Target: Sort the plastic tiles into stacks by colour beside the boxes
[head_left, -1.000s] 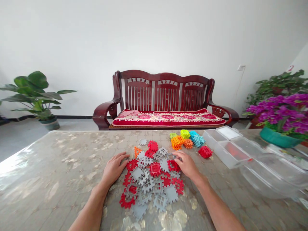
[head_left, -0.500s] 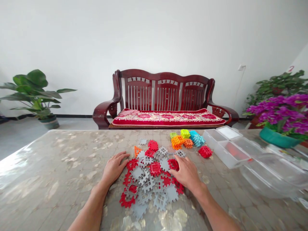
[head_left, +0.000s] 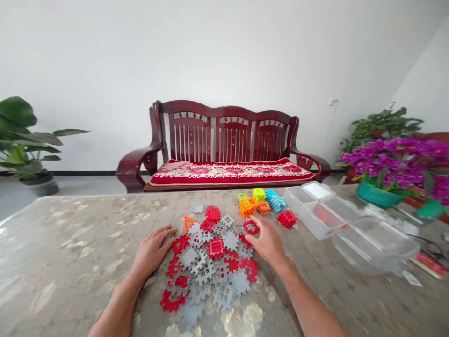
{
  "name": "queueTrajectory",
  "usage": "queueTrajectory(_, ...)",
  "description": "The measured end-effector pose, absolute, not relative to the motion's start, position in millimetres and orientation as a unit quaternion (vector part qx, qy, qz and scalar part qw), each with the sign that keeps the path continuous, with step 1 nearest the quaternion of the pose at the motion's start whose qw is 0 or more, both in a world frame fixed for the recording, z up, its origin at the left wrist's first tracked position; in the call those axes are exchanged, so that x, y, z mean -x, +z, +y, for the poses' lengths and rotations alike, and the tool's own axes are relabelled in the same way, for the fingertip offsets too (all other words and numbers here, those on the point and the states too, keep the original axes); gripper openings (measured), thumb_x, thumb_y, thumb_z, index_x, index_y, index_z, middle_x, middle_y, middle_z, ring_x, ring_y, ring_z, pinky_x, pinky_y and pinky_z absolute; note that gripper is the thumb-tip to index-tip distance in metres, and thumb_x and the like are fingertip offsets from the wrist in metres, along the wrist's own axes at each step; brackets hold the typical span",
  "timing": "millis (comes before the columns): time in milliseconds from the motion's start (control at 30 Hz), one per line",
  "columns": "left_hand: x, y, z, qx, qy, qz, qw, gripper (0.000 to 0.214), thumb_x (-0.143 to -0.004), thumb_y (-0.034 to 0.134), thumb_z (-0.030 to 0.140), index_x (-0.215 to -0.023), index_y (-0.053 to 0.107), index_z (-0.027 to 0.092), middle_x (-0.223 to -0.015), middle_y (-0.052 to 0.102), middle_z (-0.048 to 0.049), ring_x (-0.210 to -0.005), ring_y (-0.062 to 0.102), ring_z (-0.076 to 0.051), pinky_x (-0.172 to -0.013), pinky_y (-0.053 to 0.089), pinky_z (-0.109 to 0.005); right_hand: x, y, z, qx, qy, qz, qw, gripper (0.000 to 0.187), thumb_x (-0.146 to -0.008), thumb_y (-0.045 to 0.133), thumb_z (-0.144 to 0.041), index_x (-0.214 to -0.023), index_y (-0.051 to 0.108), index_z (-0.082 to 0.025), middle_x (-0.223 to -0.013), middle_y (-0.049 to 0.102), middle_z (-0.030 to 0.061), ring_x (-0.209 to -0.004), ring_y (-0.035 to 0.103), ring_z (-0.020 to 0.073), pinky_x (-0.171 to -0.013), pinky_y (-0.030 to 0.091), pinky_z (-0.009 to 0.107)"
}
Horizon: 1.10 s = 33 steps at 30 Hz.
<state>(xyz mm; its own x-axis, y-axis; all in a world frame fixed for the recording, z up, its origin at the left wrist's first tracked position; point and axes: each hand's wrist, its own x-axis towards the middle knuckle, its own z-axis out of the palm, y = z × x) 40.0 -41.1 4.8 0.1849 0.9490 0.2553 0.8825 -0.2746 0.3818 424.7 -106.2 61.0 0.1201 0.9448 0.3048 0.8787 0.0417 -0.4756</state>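
Now the right hand (head_left: pixel 269 242) pinches a red tile (head_left: pixel 251 227); the left hand (head_left: pixel 151 251) lies flat, fingers apart.

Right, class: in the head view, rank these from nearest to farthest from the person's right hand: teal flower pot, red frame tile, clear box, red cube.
From the right hand:
1. The red frame tile, at the fingers.
2. The red cube, farther back and right.
3. The clear box, right of the cube.
4. The teal flower pot, far right.
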Motion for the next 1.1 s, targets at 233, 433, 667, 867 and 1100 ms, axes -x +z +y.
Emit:
queueTrajectory(233,-35.3,-4.2,-36.0,-0.769,0.232,0.593,0.065,0.046,-0.089,0.042,0.05,-0.114,0.073,0.027,-0.133,0.067,-0.0047,-0.121,0.063,-0.025,-0.107,0.046,-0.04,-519.5,65.8,-91.4,0.797,-0.028,-0.53,0.288,0.054,-0.079,0.065,-0.032,-0.132,0.059,-0.02,-0.121,0.069,0.0097,-0.11,0.063,0.0262,-0.096,0.047,0.038)
queueTrajectory(433,-36.0,-0.7,-36.8,-0.77,0.223,0.593,0.071,0.047,-0.089,0.041,0.049,-0.116,0.073,0.027,-0.134,0.066,-0.0051,-0.12,0.063,-0.023,-0.107,0.046,-0.039,-547.4,68.6,-86.9,0.841,-0.048,-0.485,0.234,0.056,-0.08,0.064,-0.034,-0.134,0.058,-0.019,-0.121,0.069,0.0115,-0.108,0.064,0.0283,-0.091,0.049,0.037)
queueTrajectory(667,-37.1,0.2,-37.6,-0.766,0.238,0.593,0.07,0.044,-0.089,0.043,0.049,-0.114,0.073,0.029,-0.132,0.067,-0.0037,-0.118,0.064,-0.023,-0.106,0.047,-0.039,-552.2,67.6,-81.3,0.849,-0.022,-0.493,0.192,0.069,-0.08,0.063,-0.045,-0.142,0.049,-0.017,-0.126,0.067,0.0149,-0.11,0.064,0.0336,-0.088,0.049,0.043)
queueTrajectory(867,-39.2,2.9,-40.1,-0.762,0.242,0.596,0.071,0.041,-0.088,0.045,0.046,-0.112,0.073,0.029,-0.13,0.068,-0.0034,-0.118,0.064,-0.024,-0.106,0.047,-0.039,-550.7,69.4,-84.6,0.842,-0.049,-0.497,0.203,0.073,-0.079,0.063,-0.047,-0.142,0.048,-0.014,-0.127,0.065,0.018,-0.112,0.062,0.036,-0.09,0.048,0.046)
queueTrajectory(1100,-42.0,6.3,-42.6,-0.758,0.227,0.607,0.074,0.041,-0.09,0.043,0.043,-0.116,0.072,0.028,-0.134,0.066,-0.0046,-0.121,0.062,-0.024,-0.108,0.045,-0.041,-451.2,77.6,-85.1,0.646,0.073,-0.675,0.349,0.036,-0.087,0.053,-0.03,-0.119,0.066,-0.02,-0.116,0.071,0.0071,-0.099,0.066,0.019,-0.092,0.048,0.031)
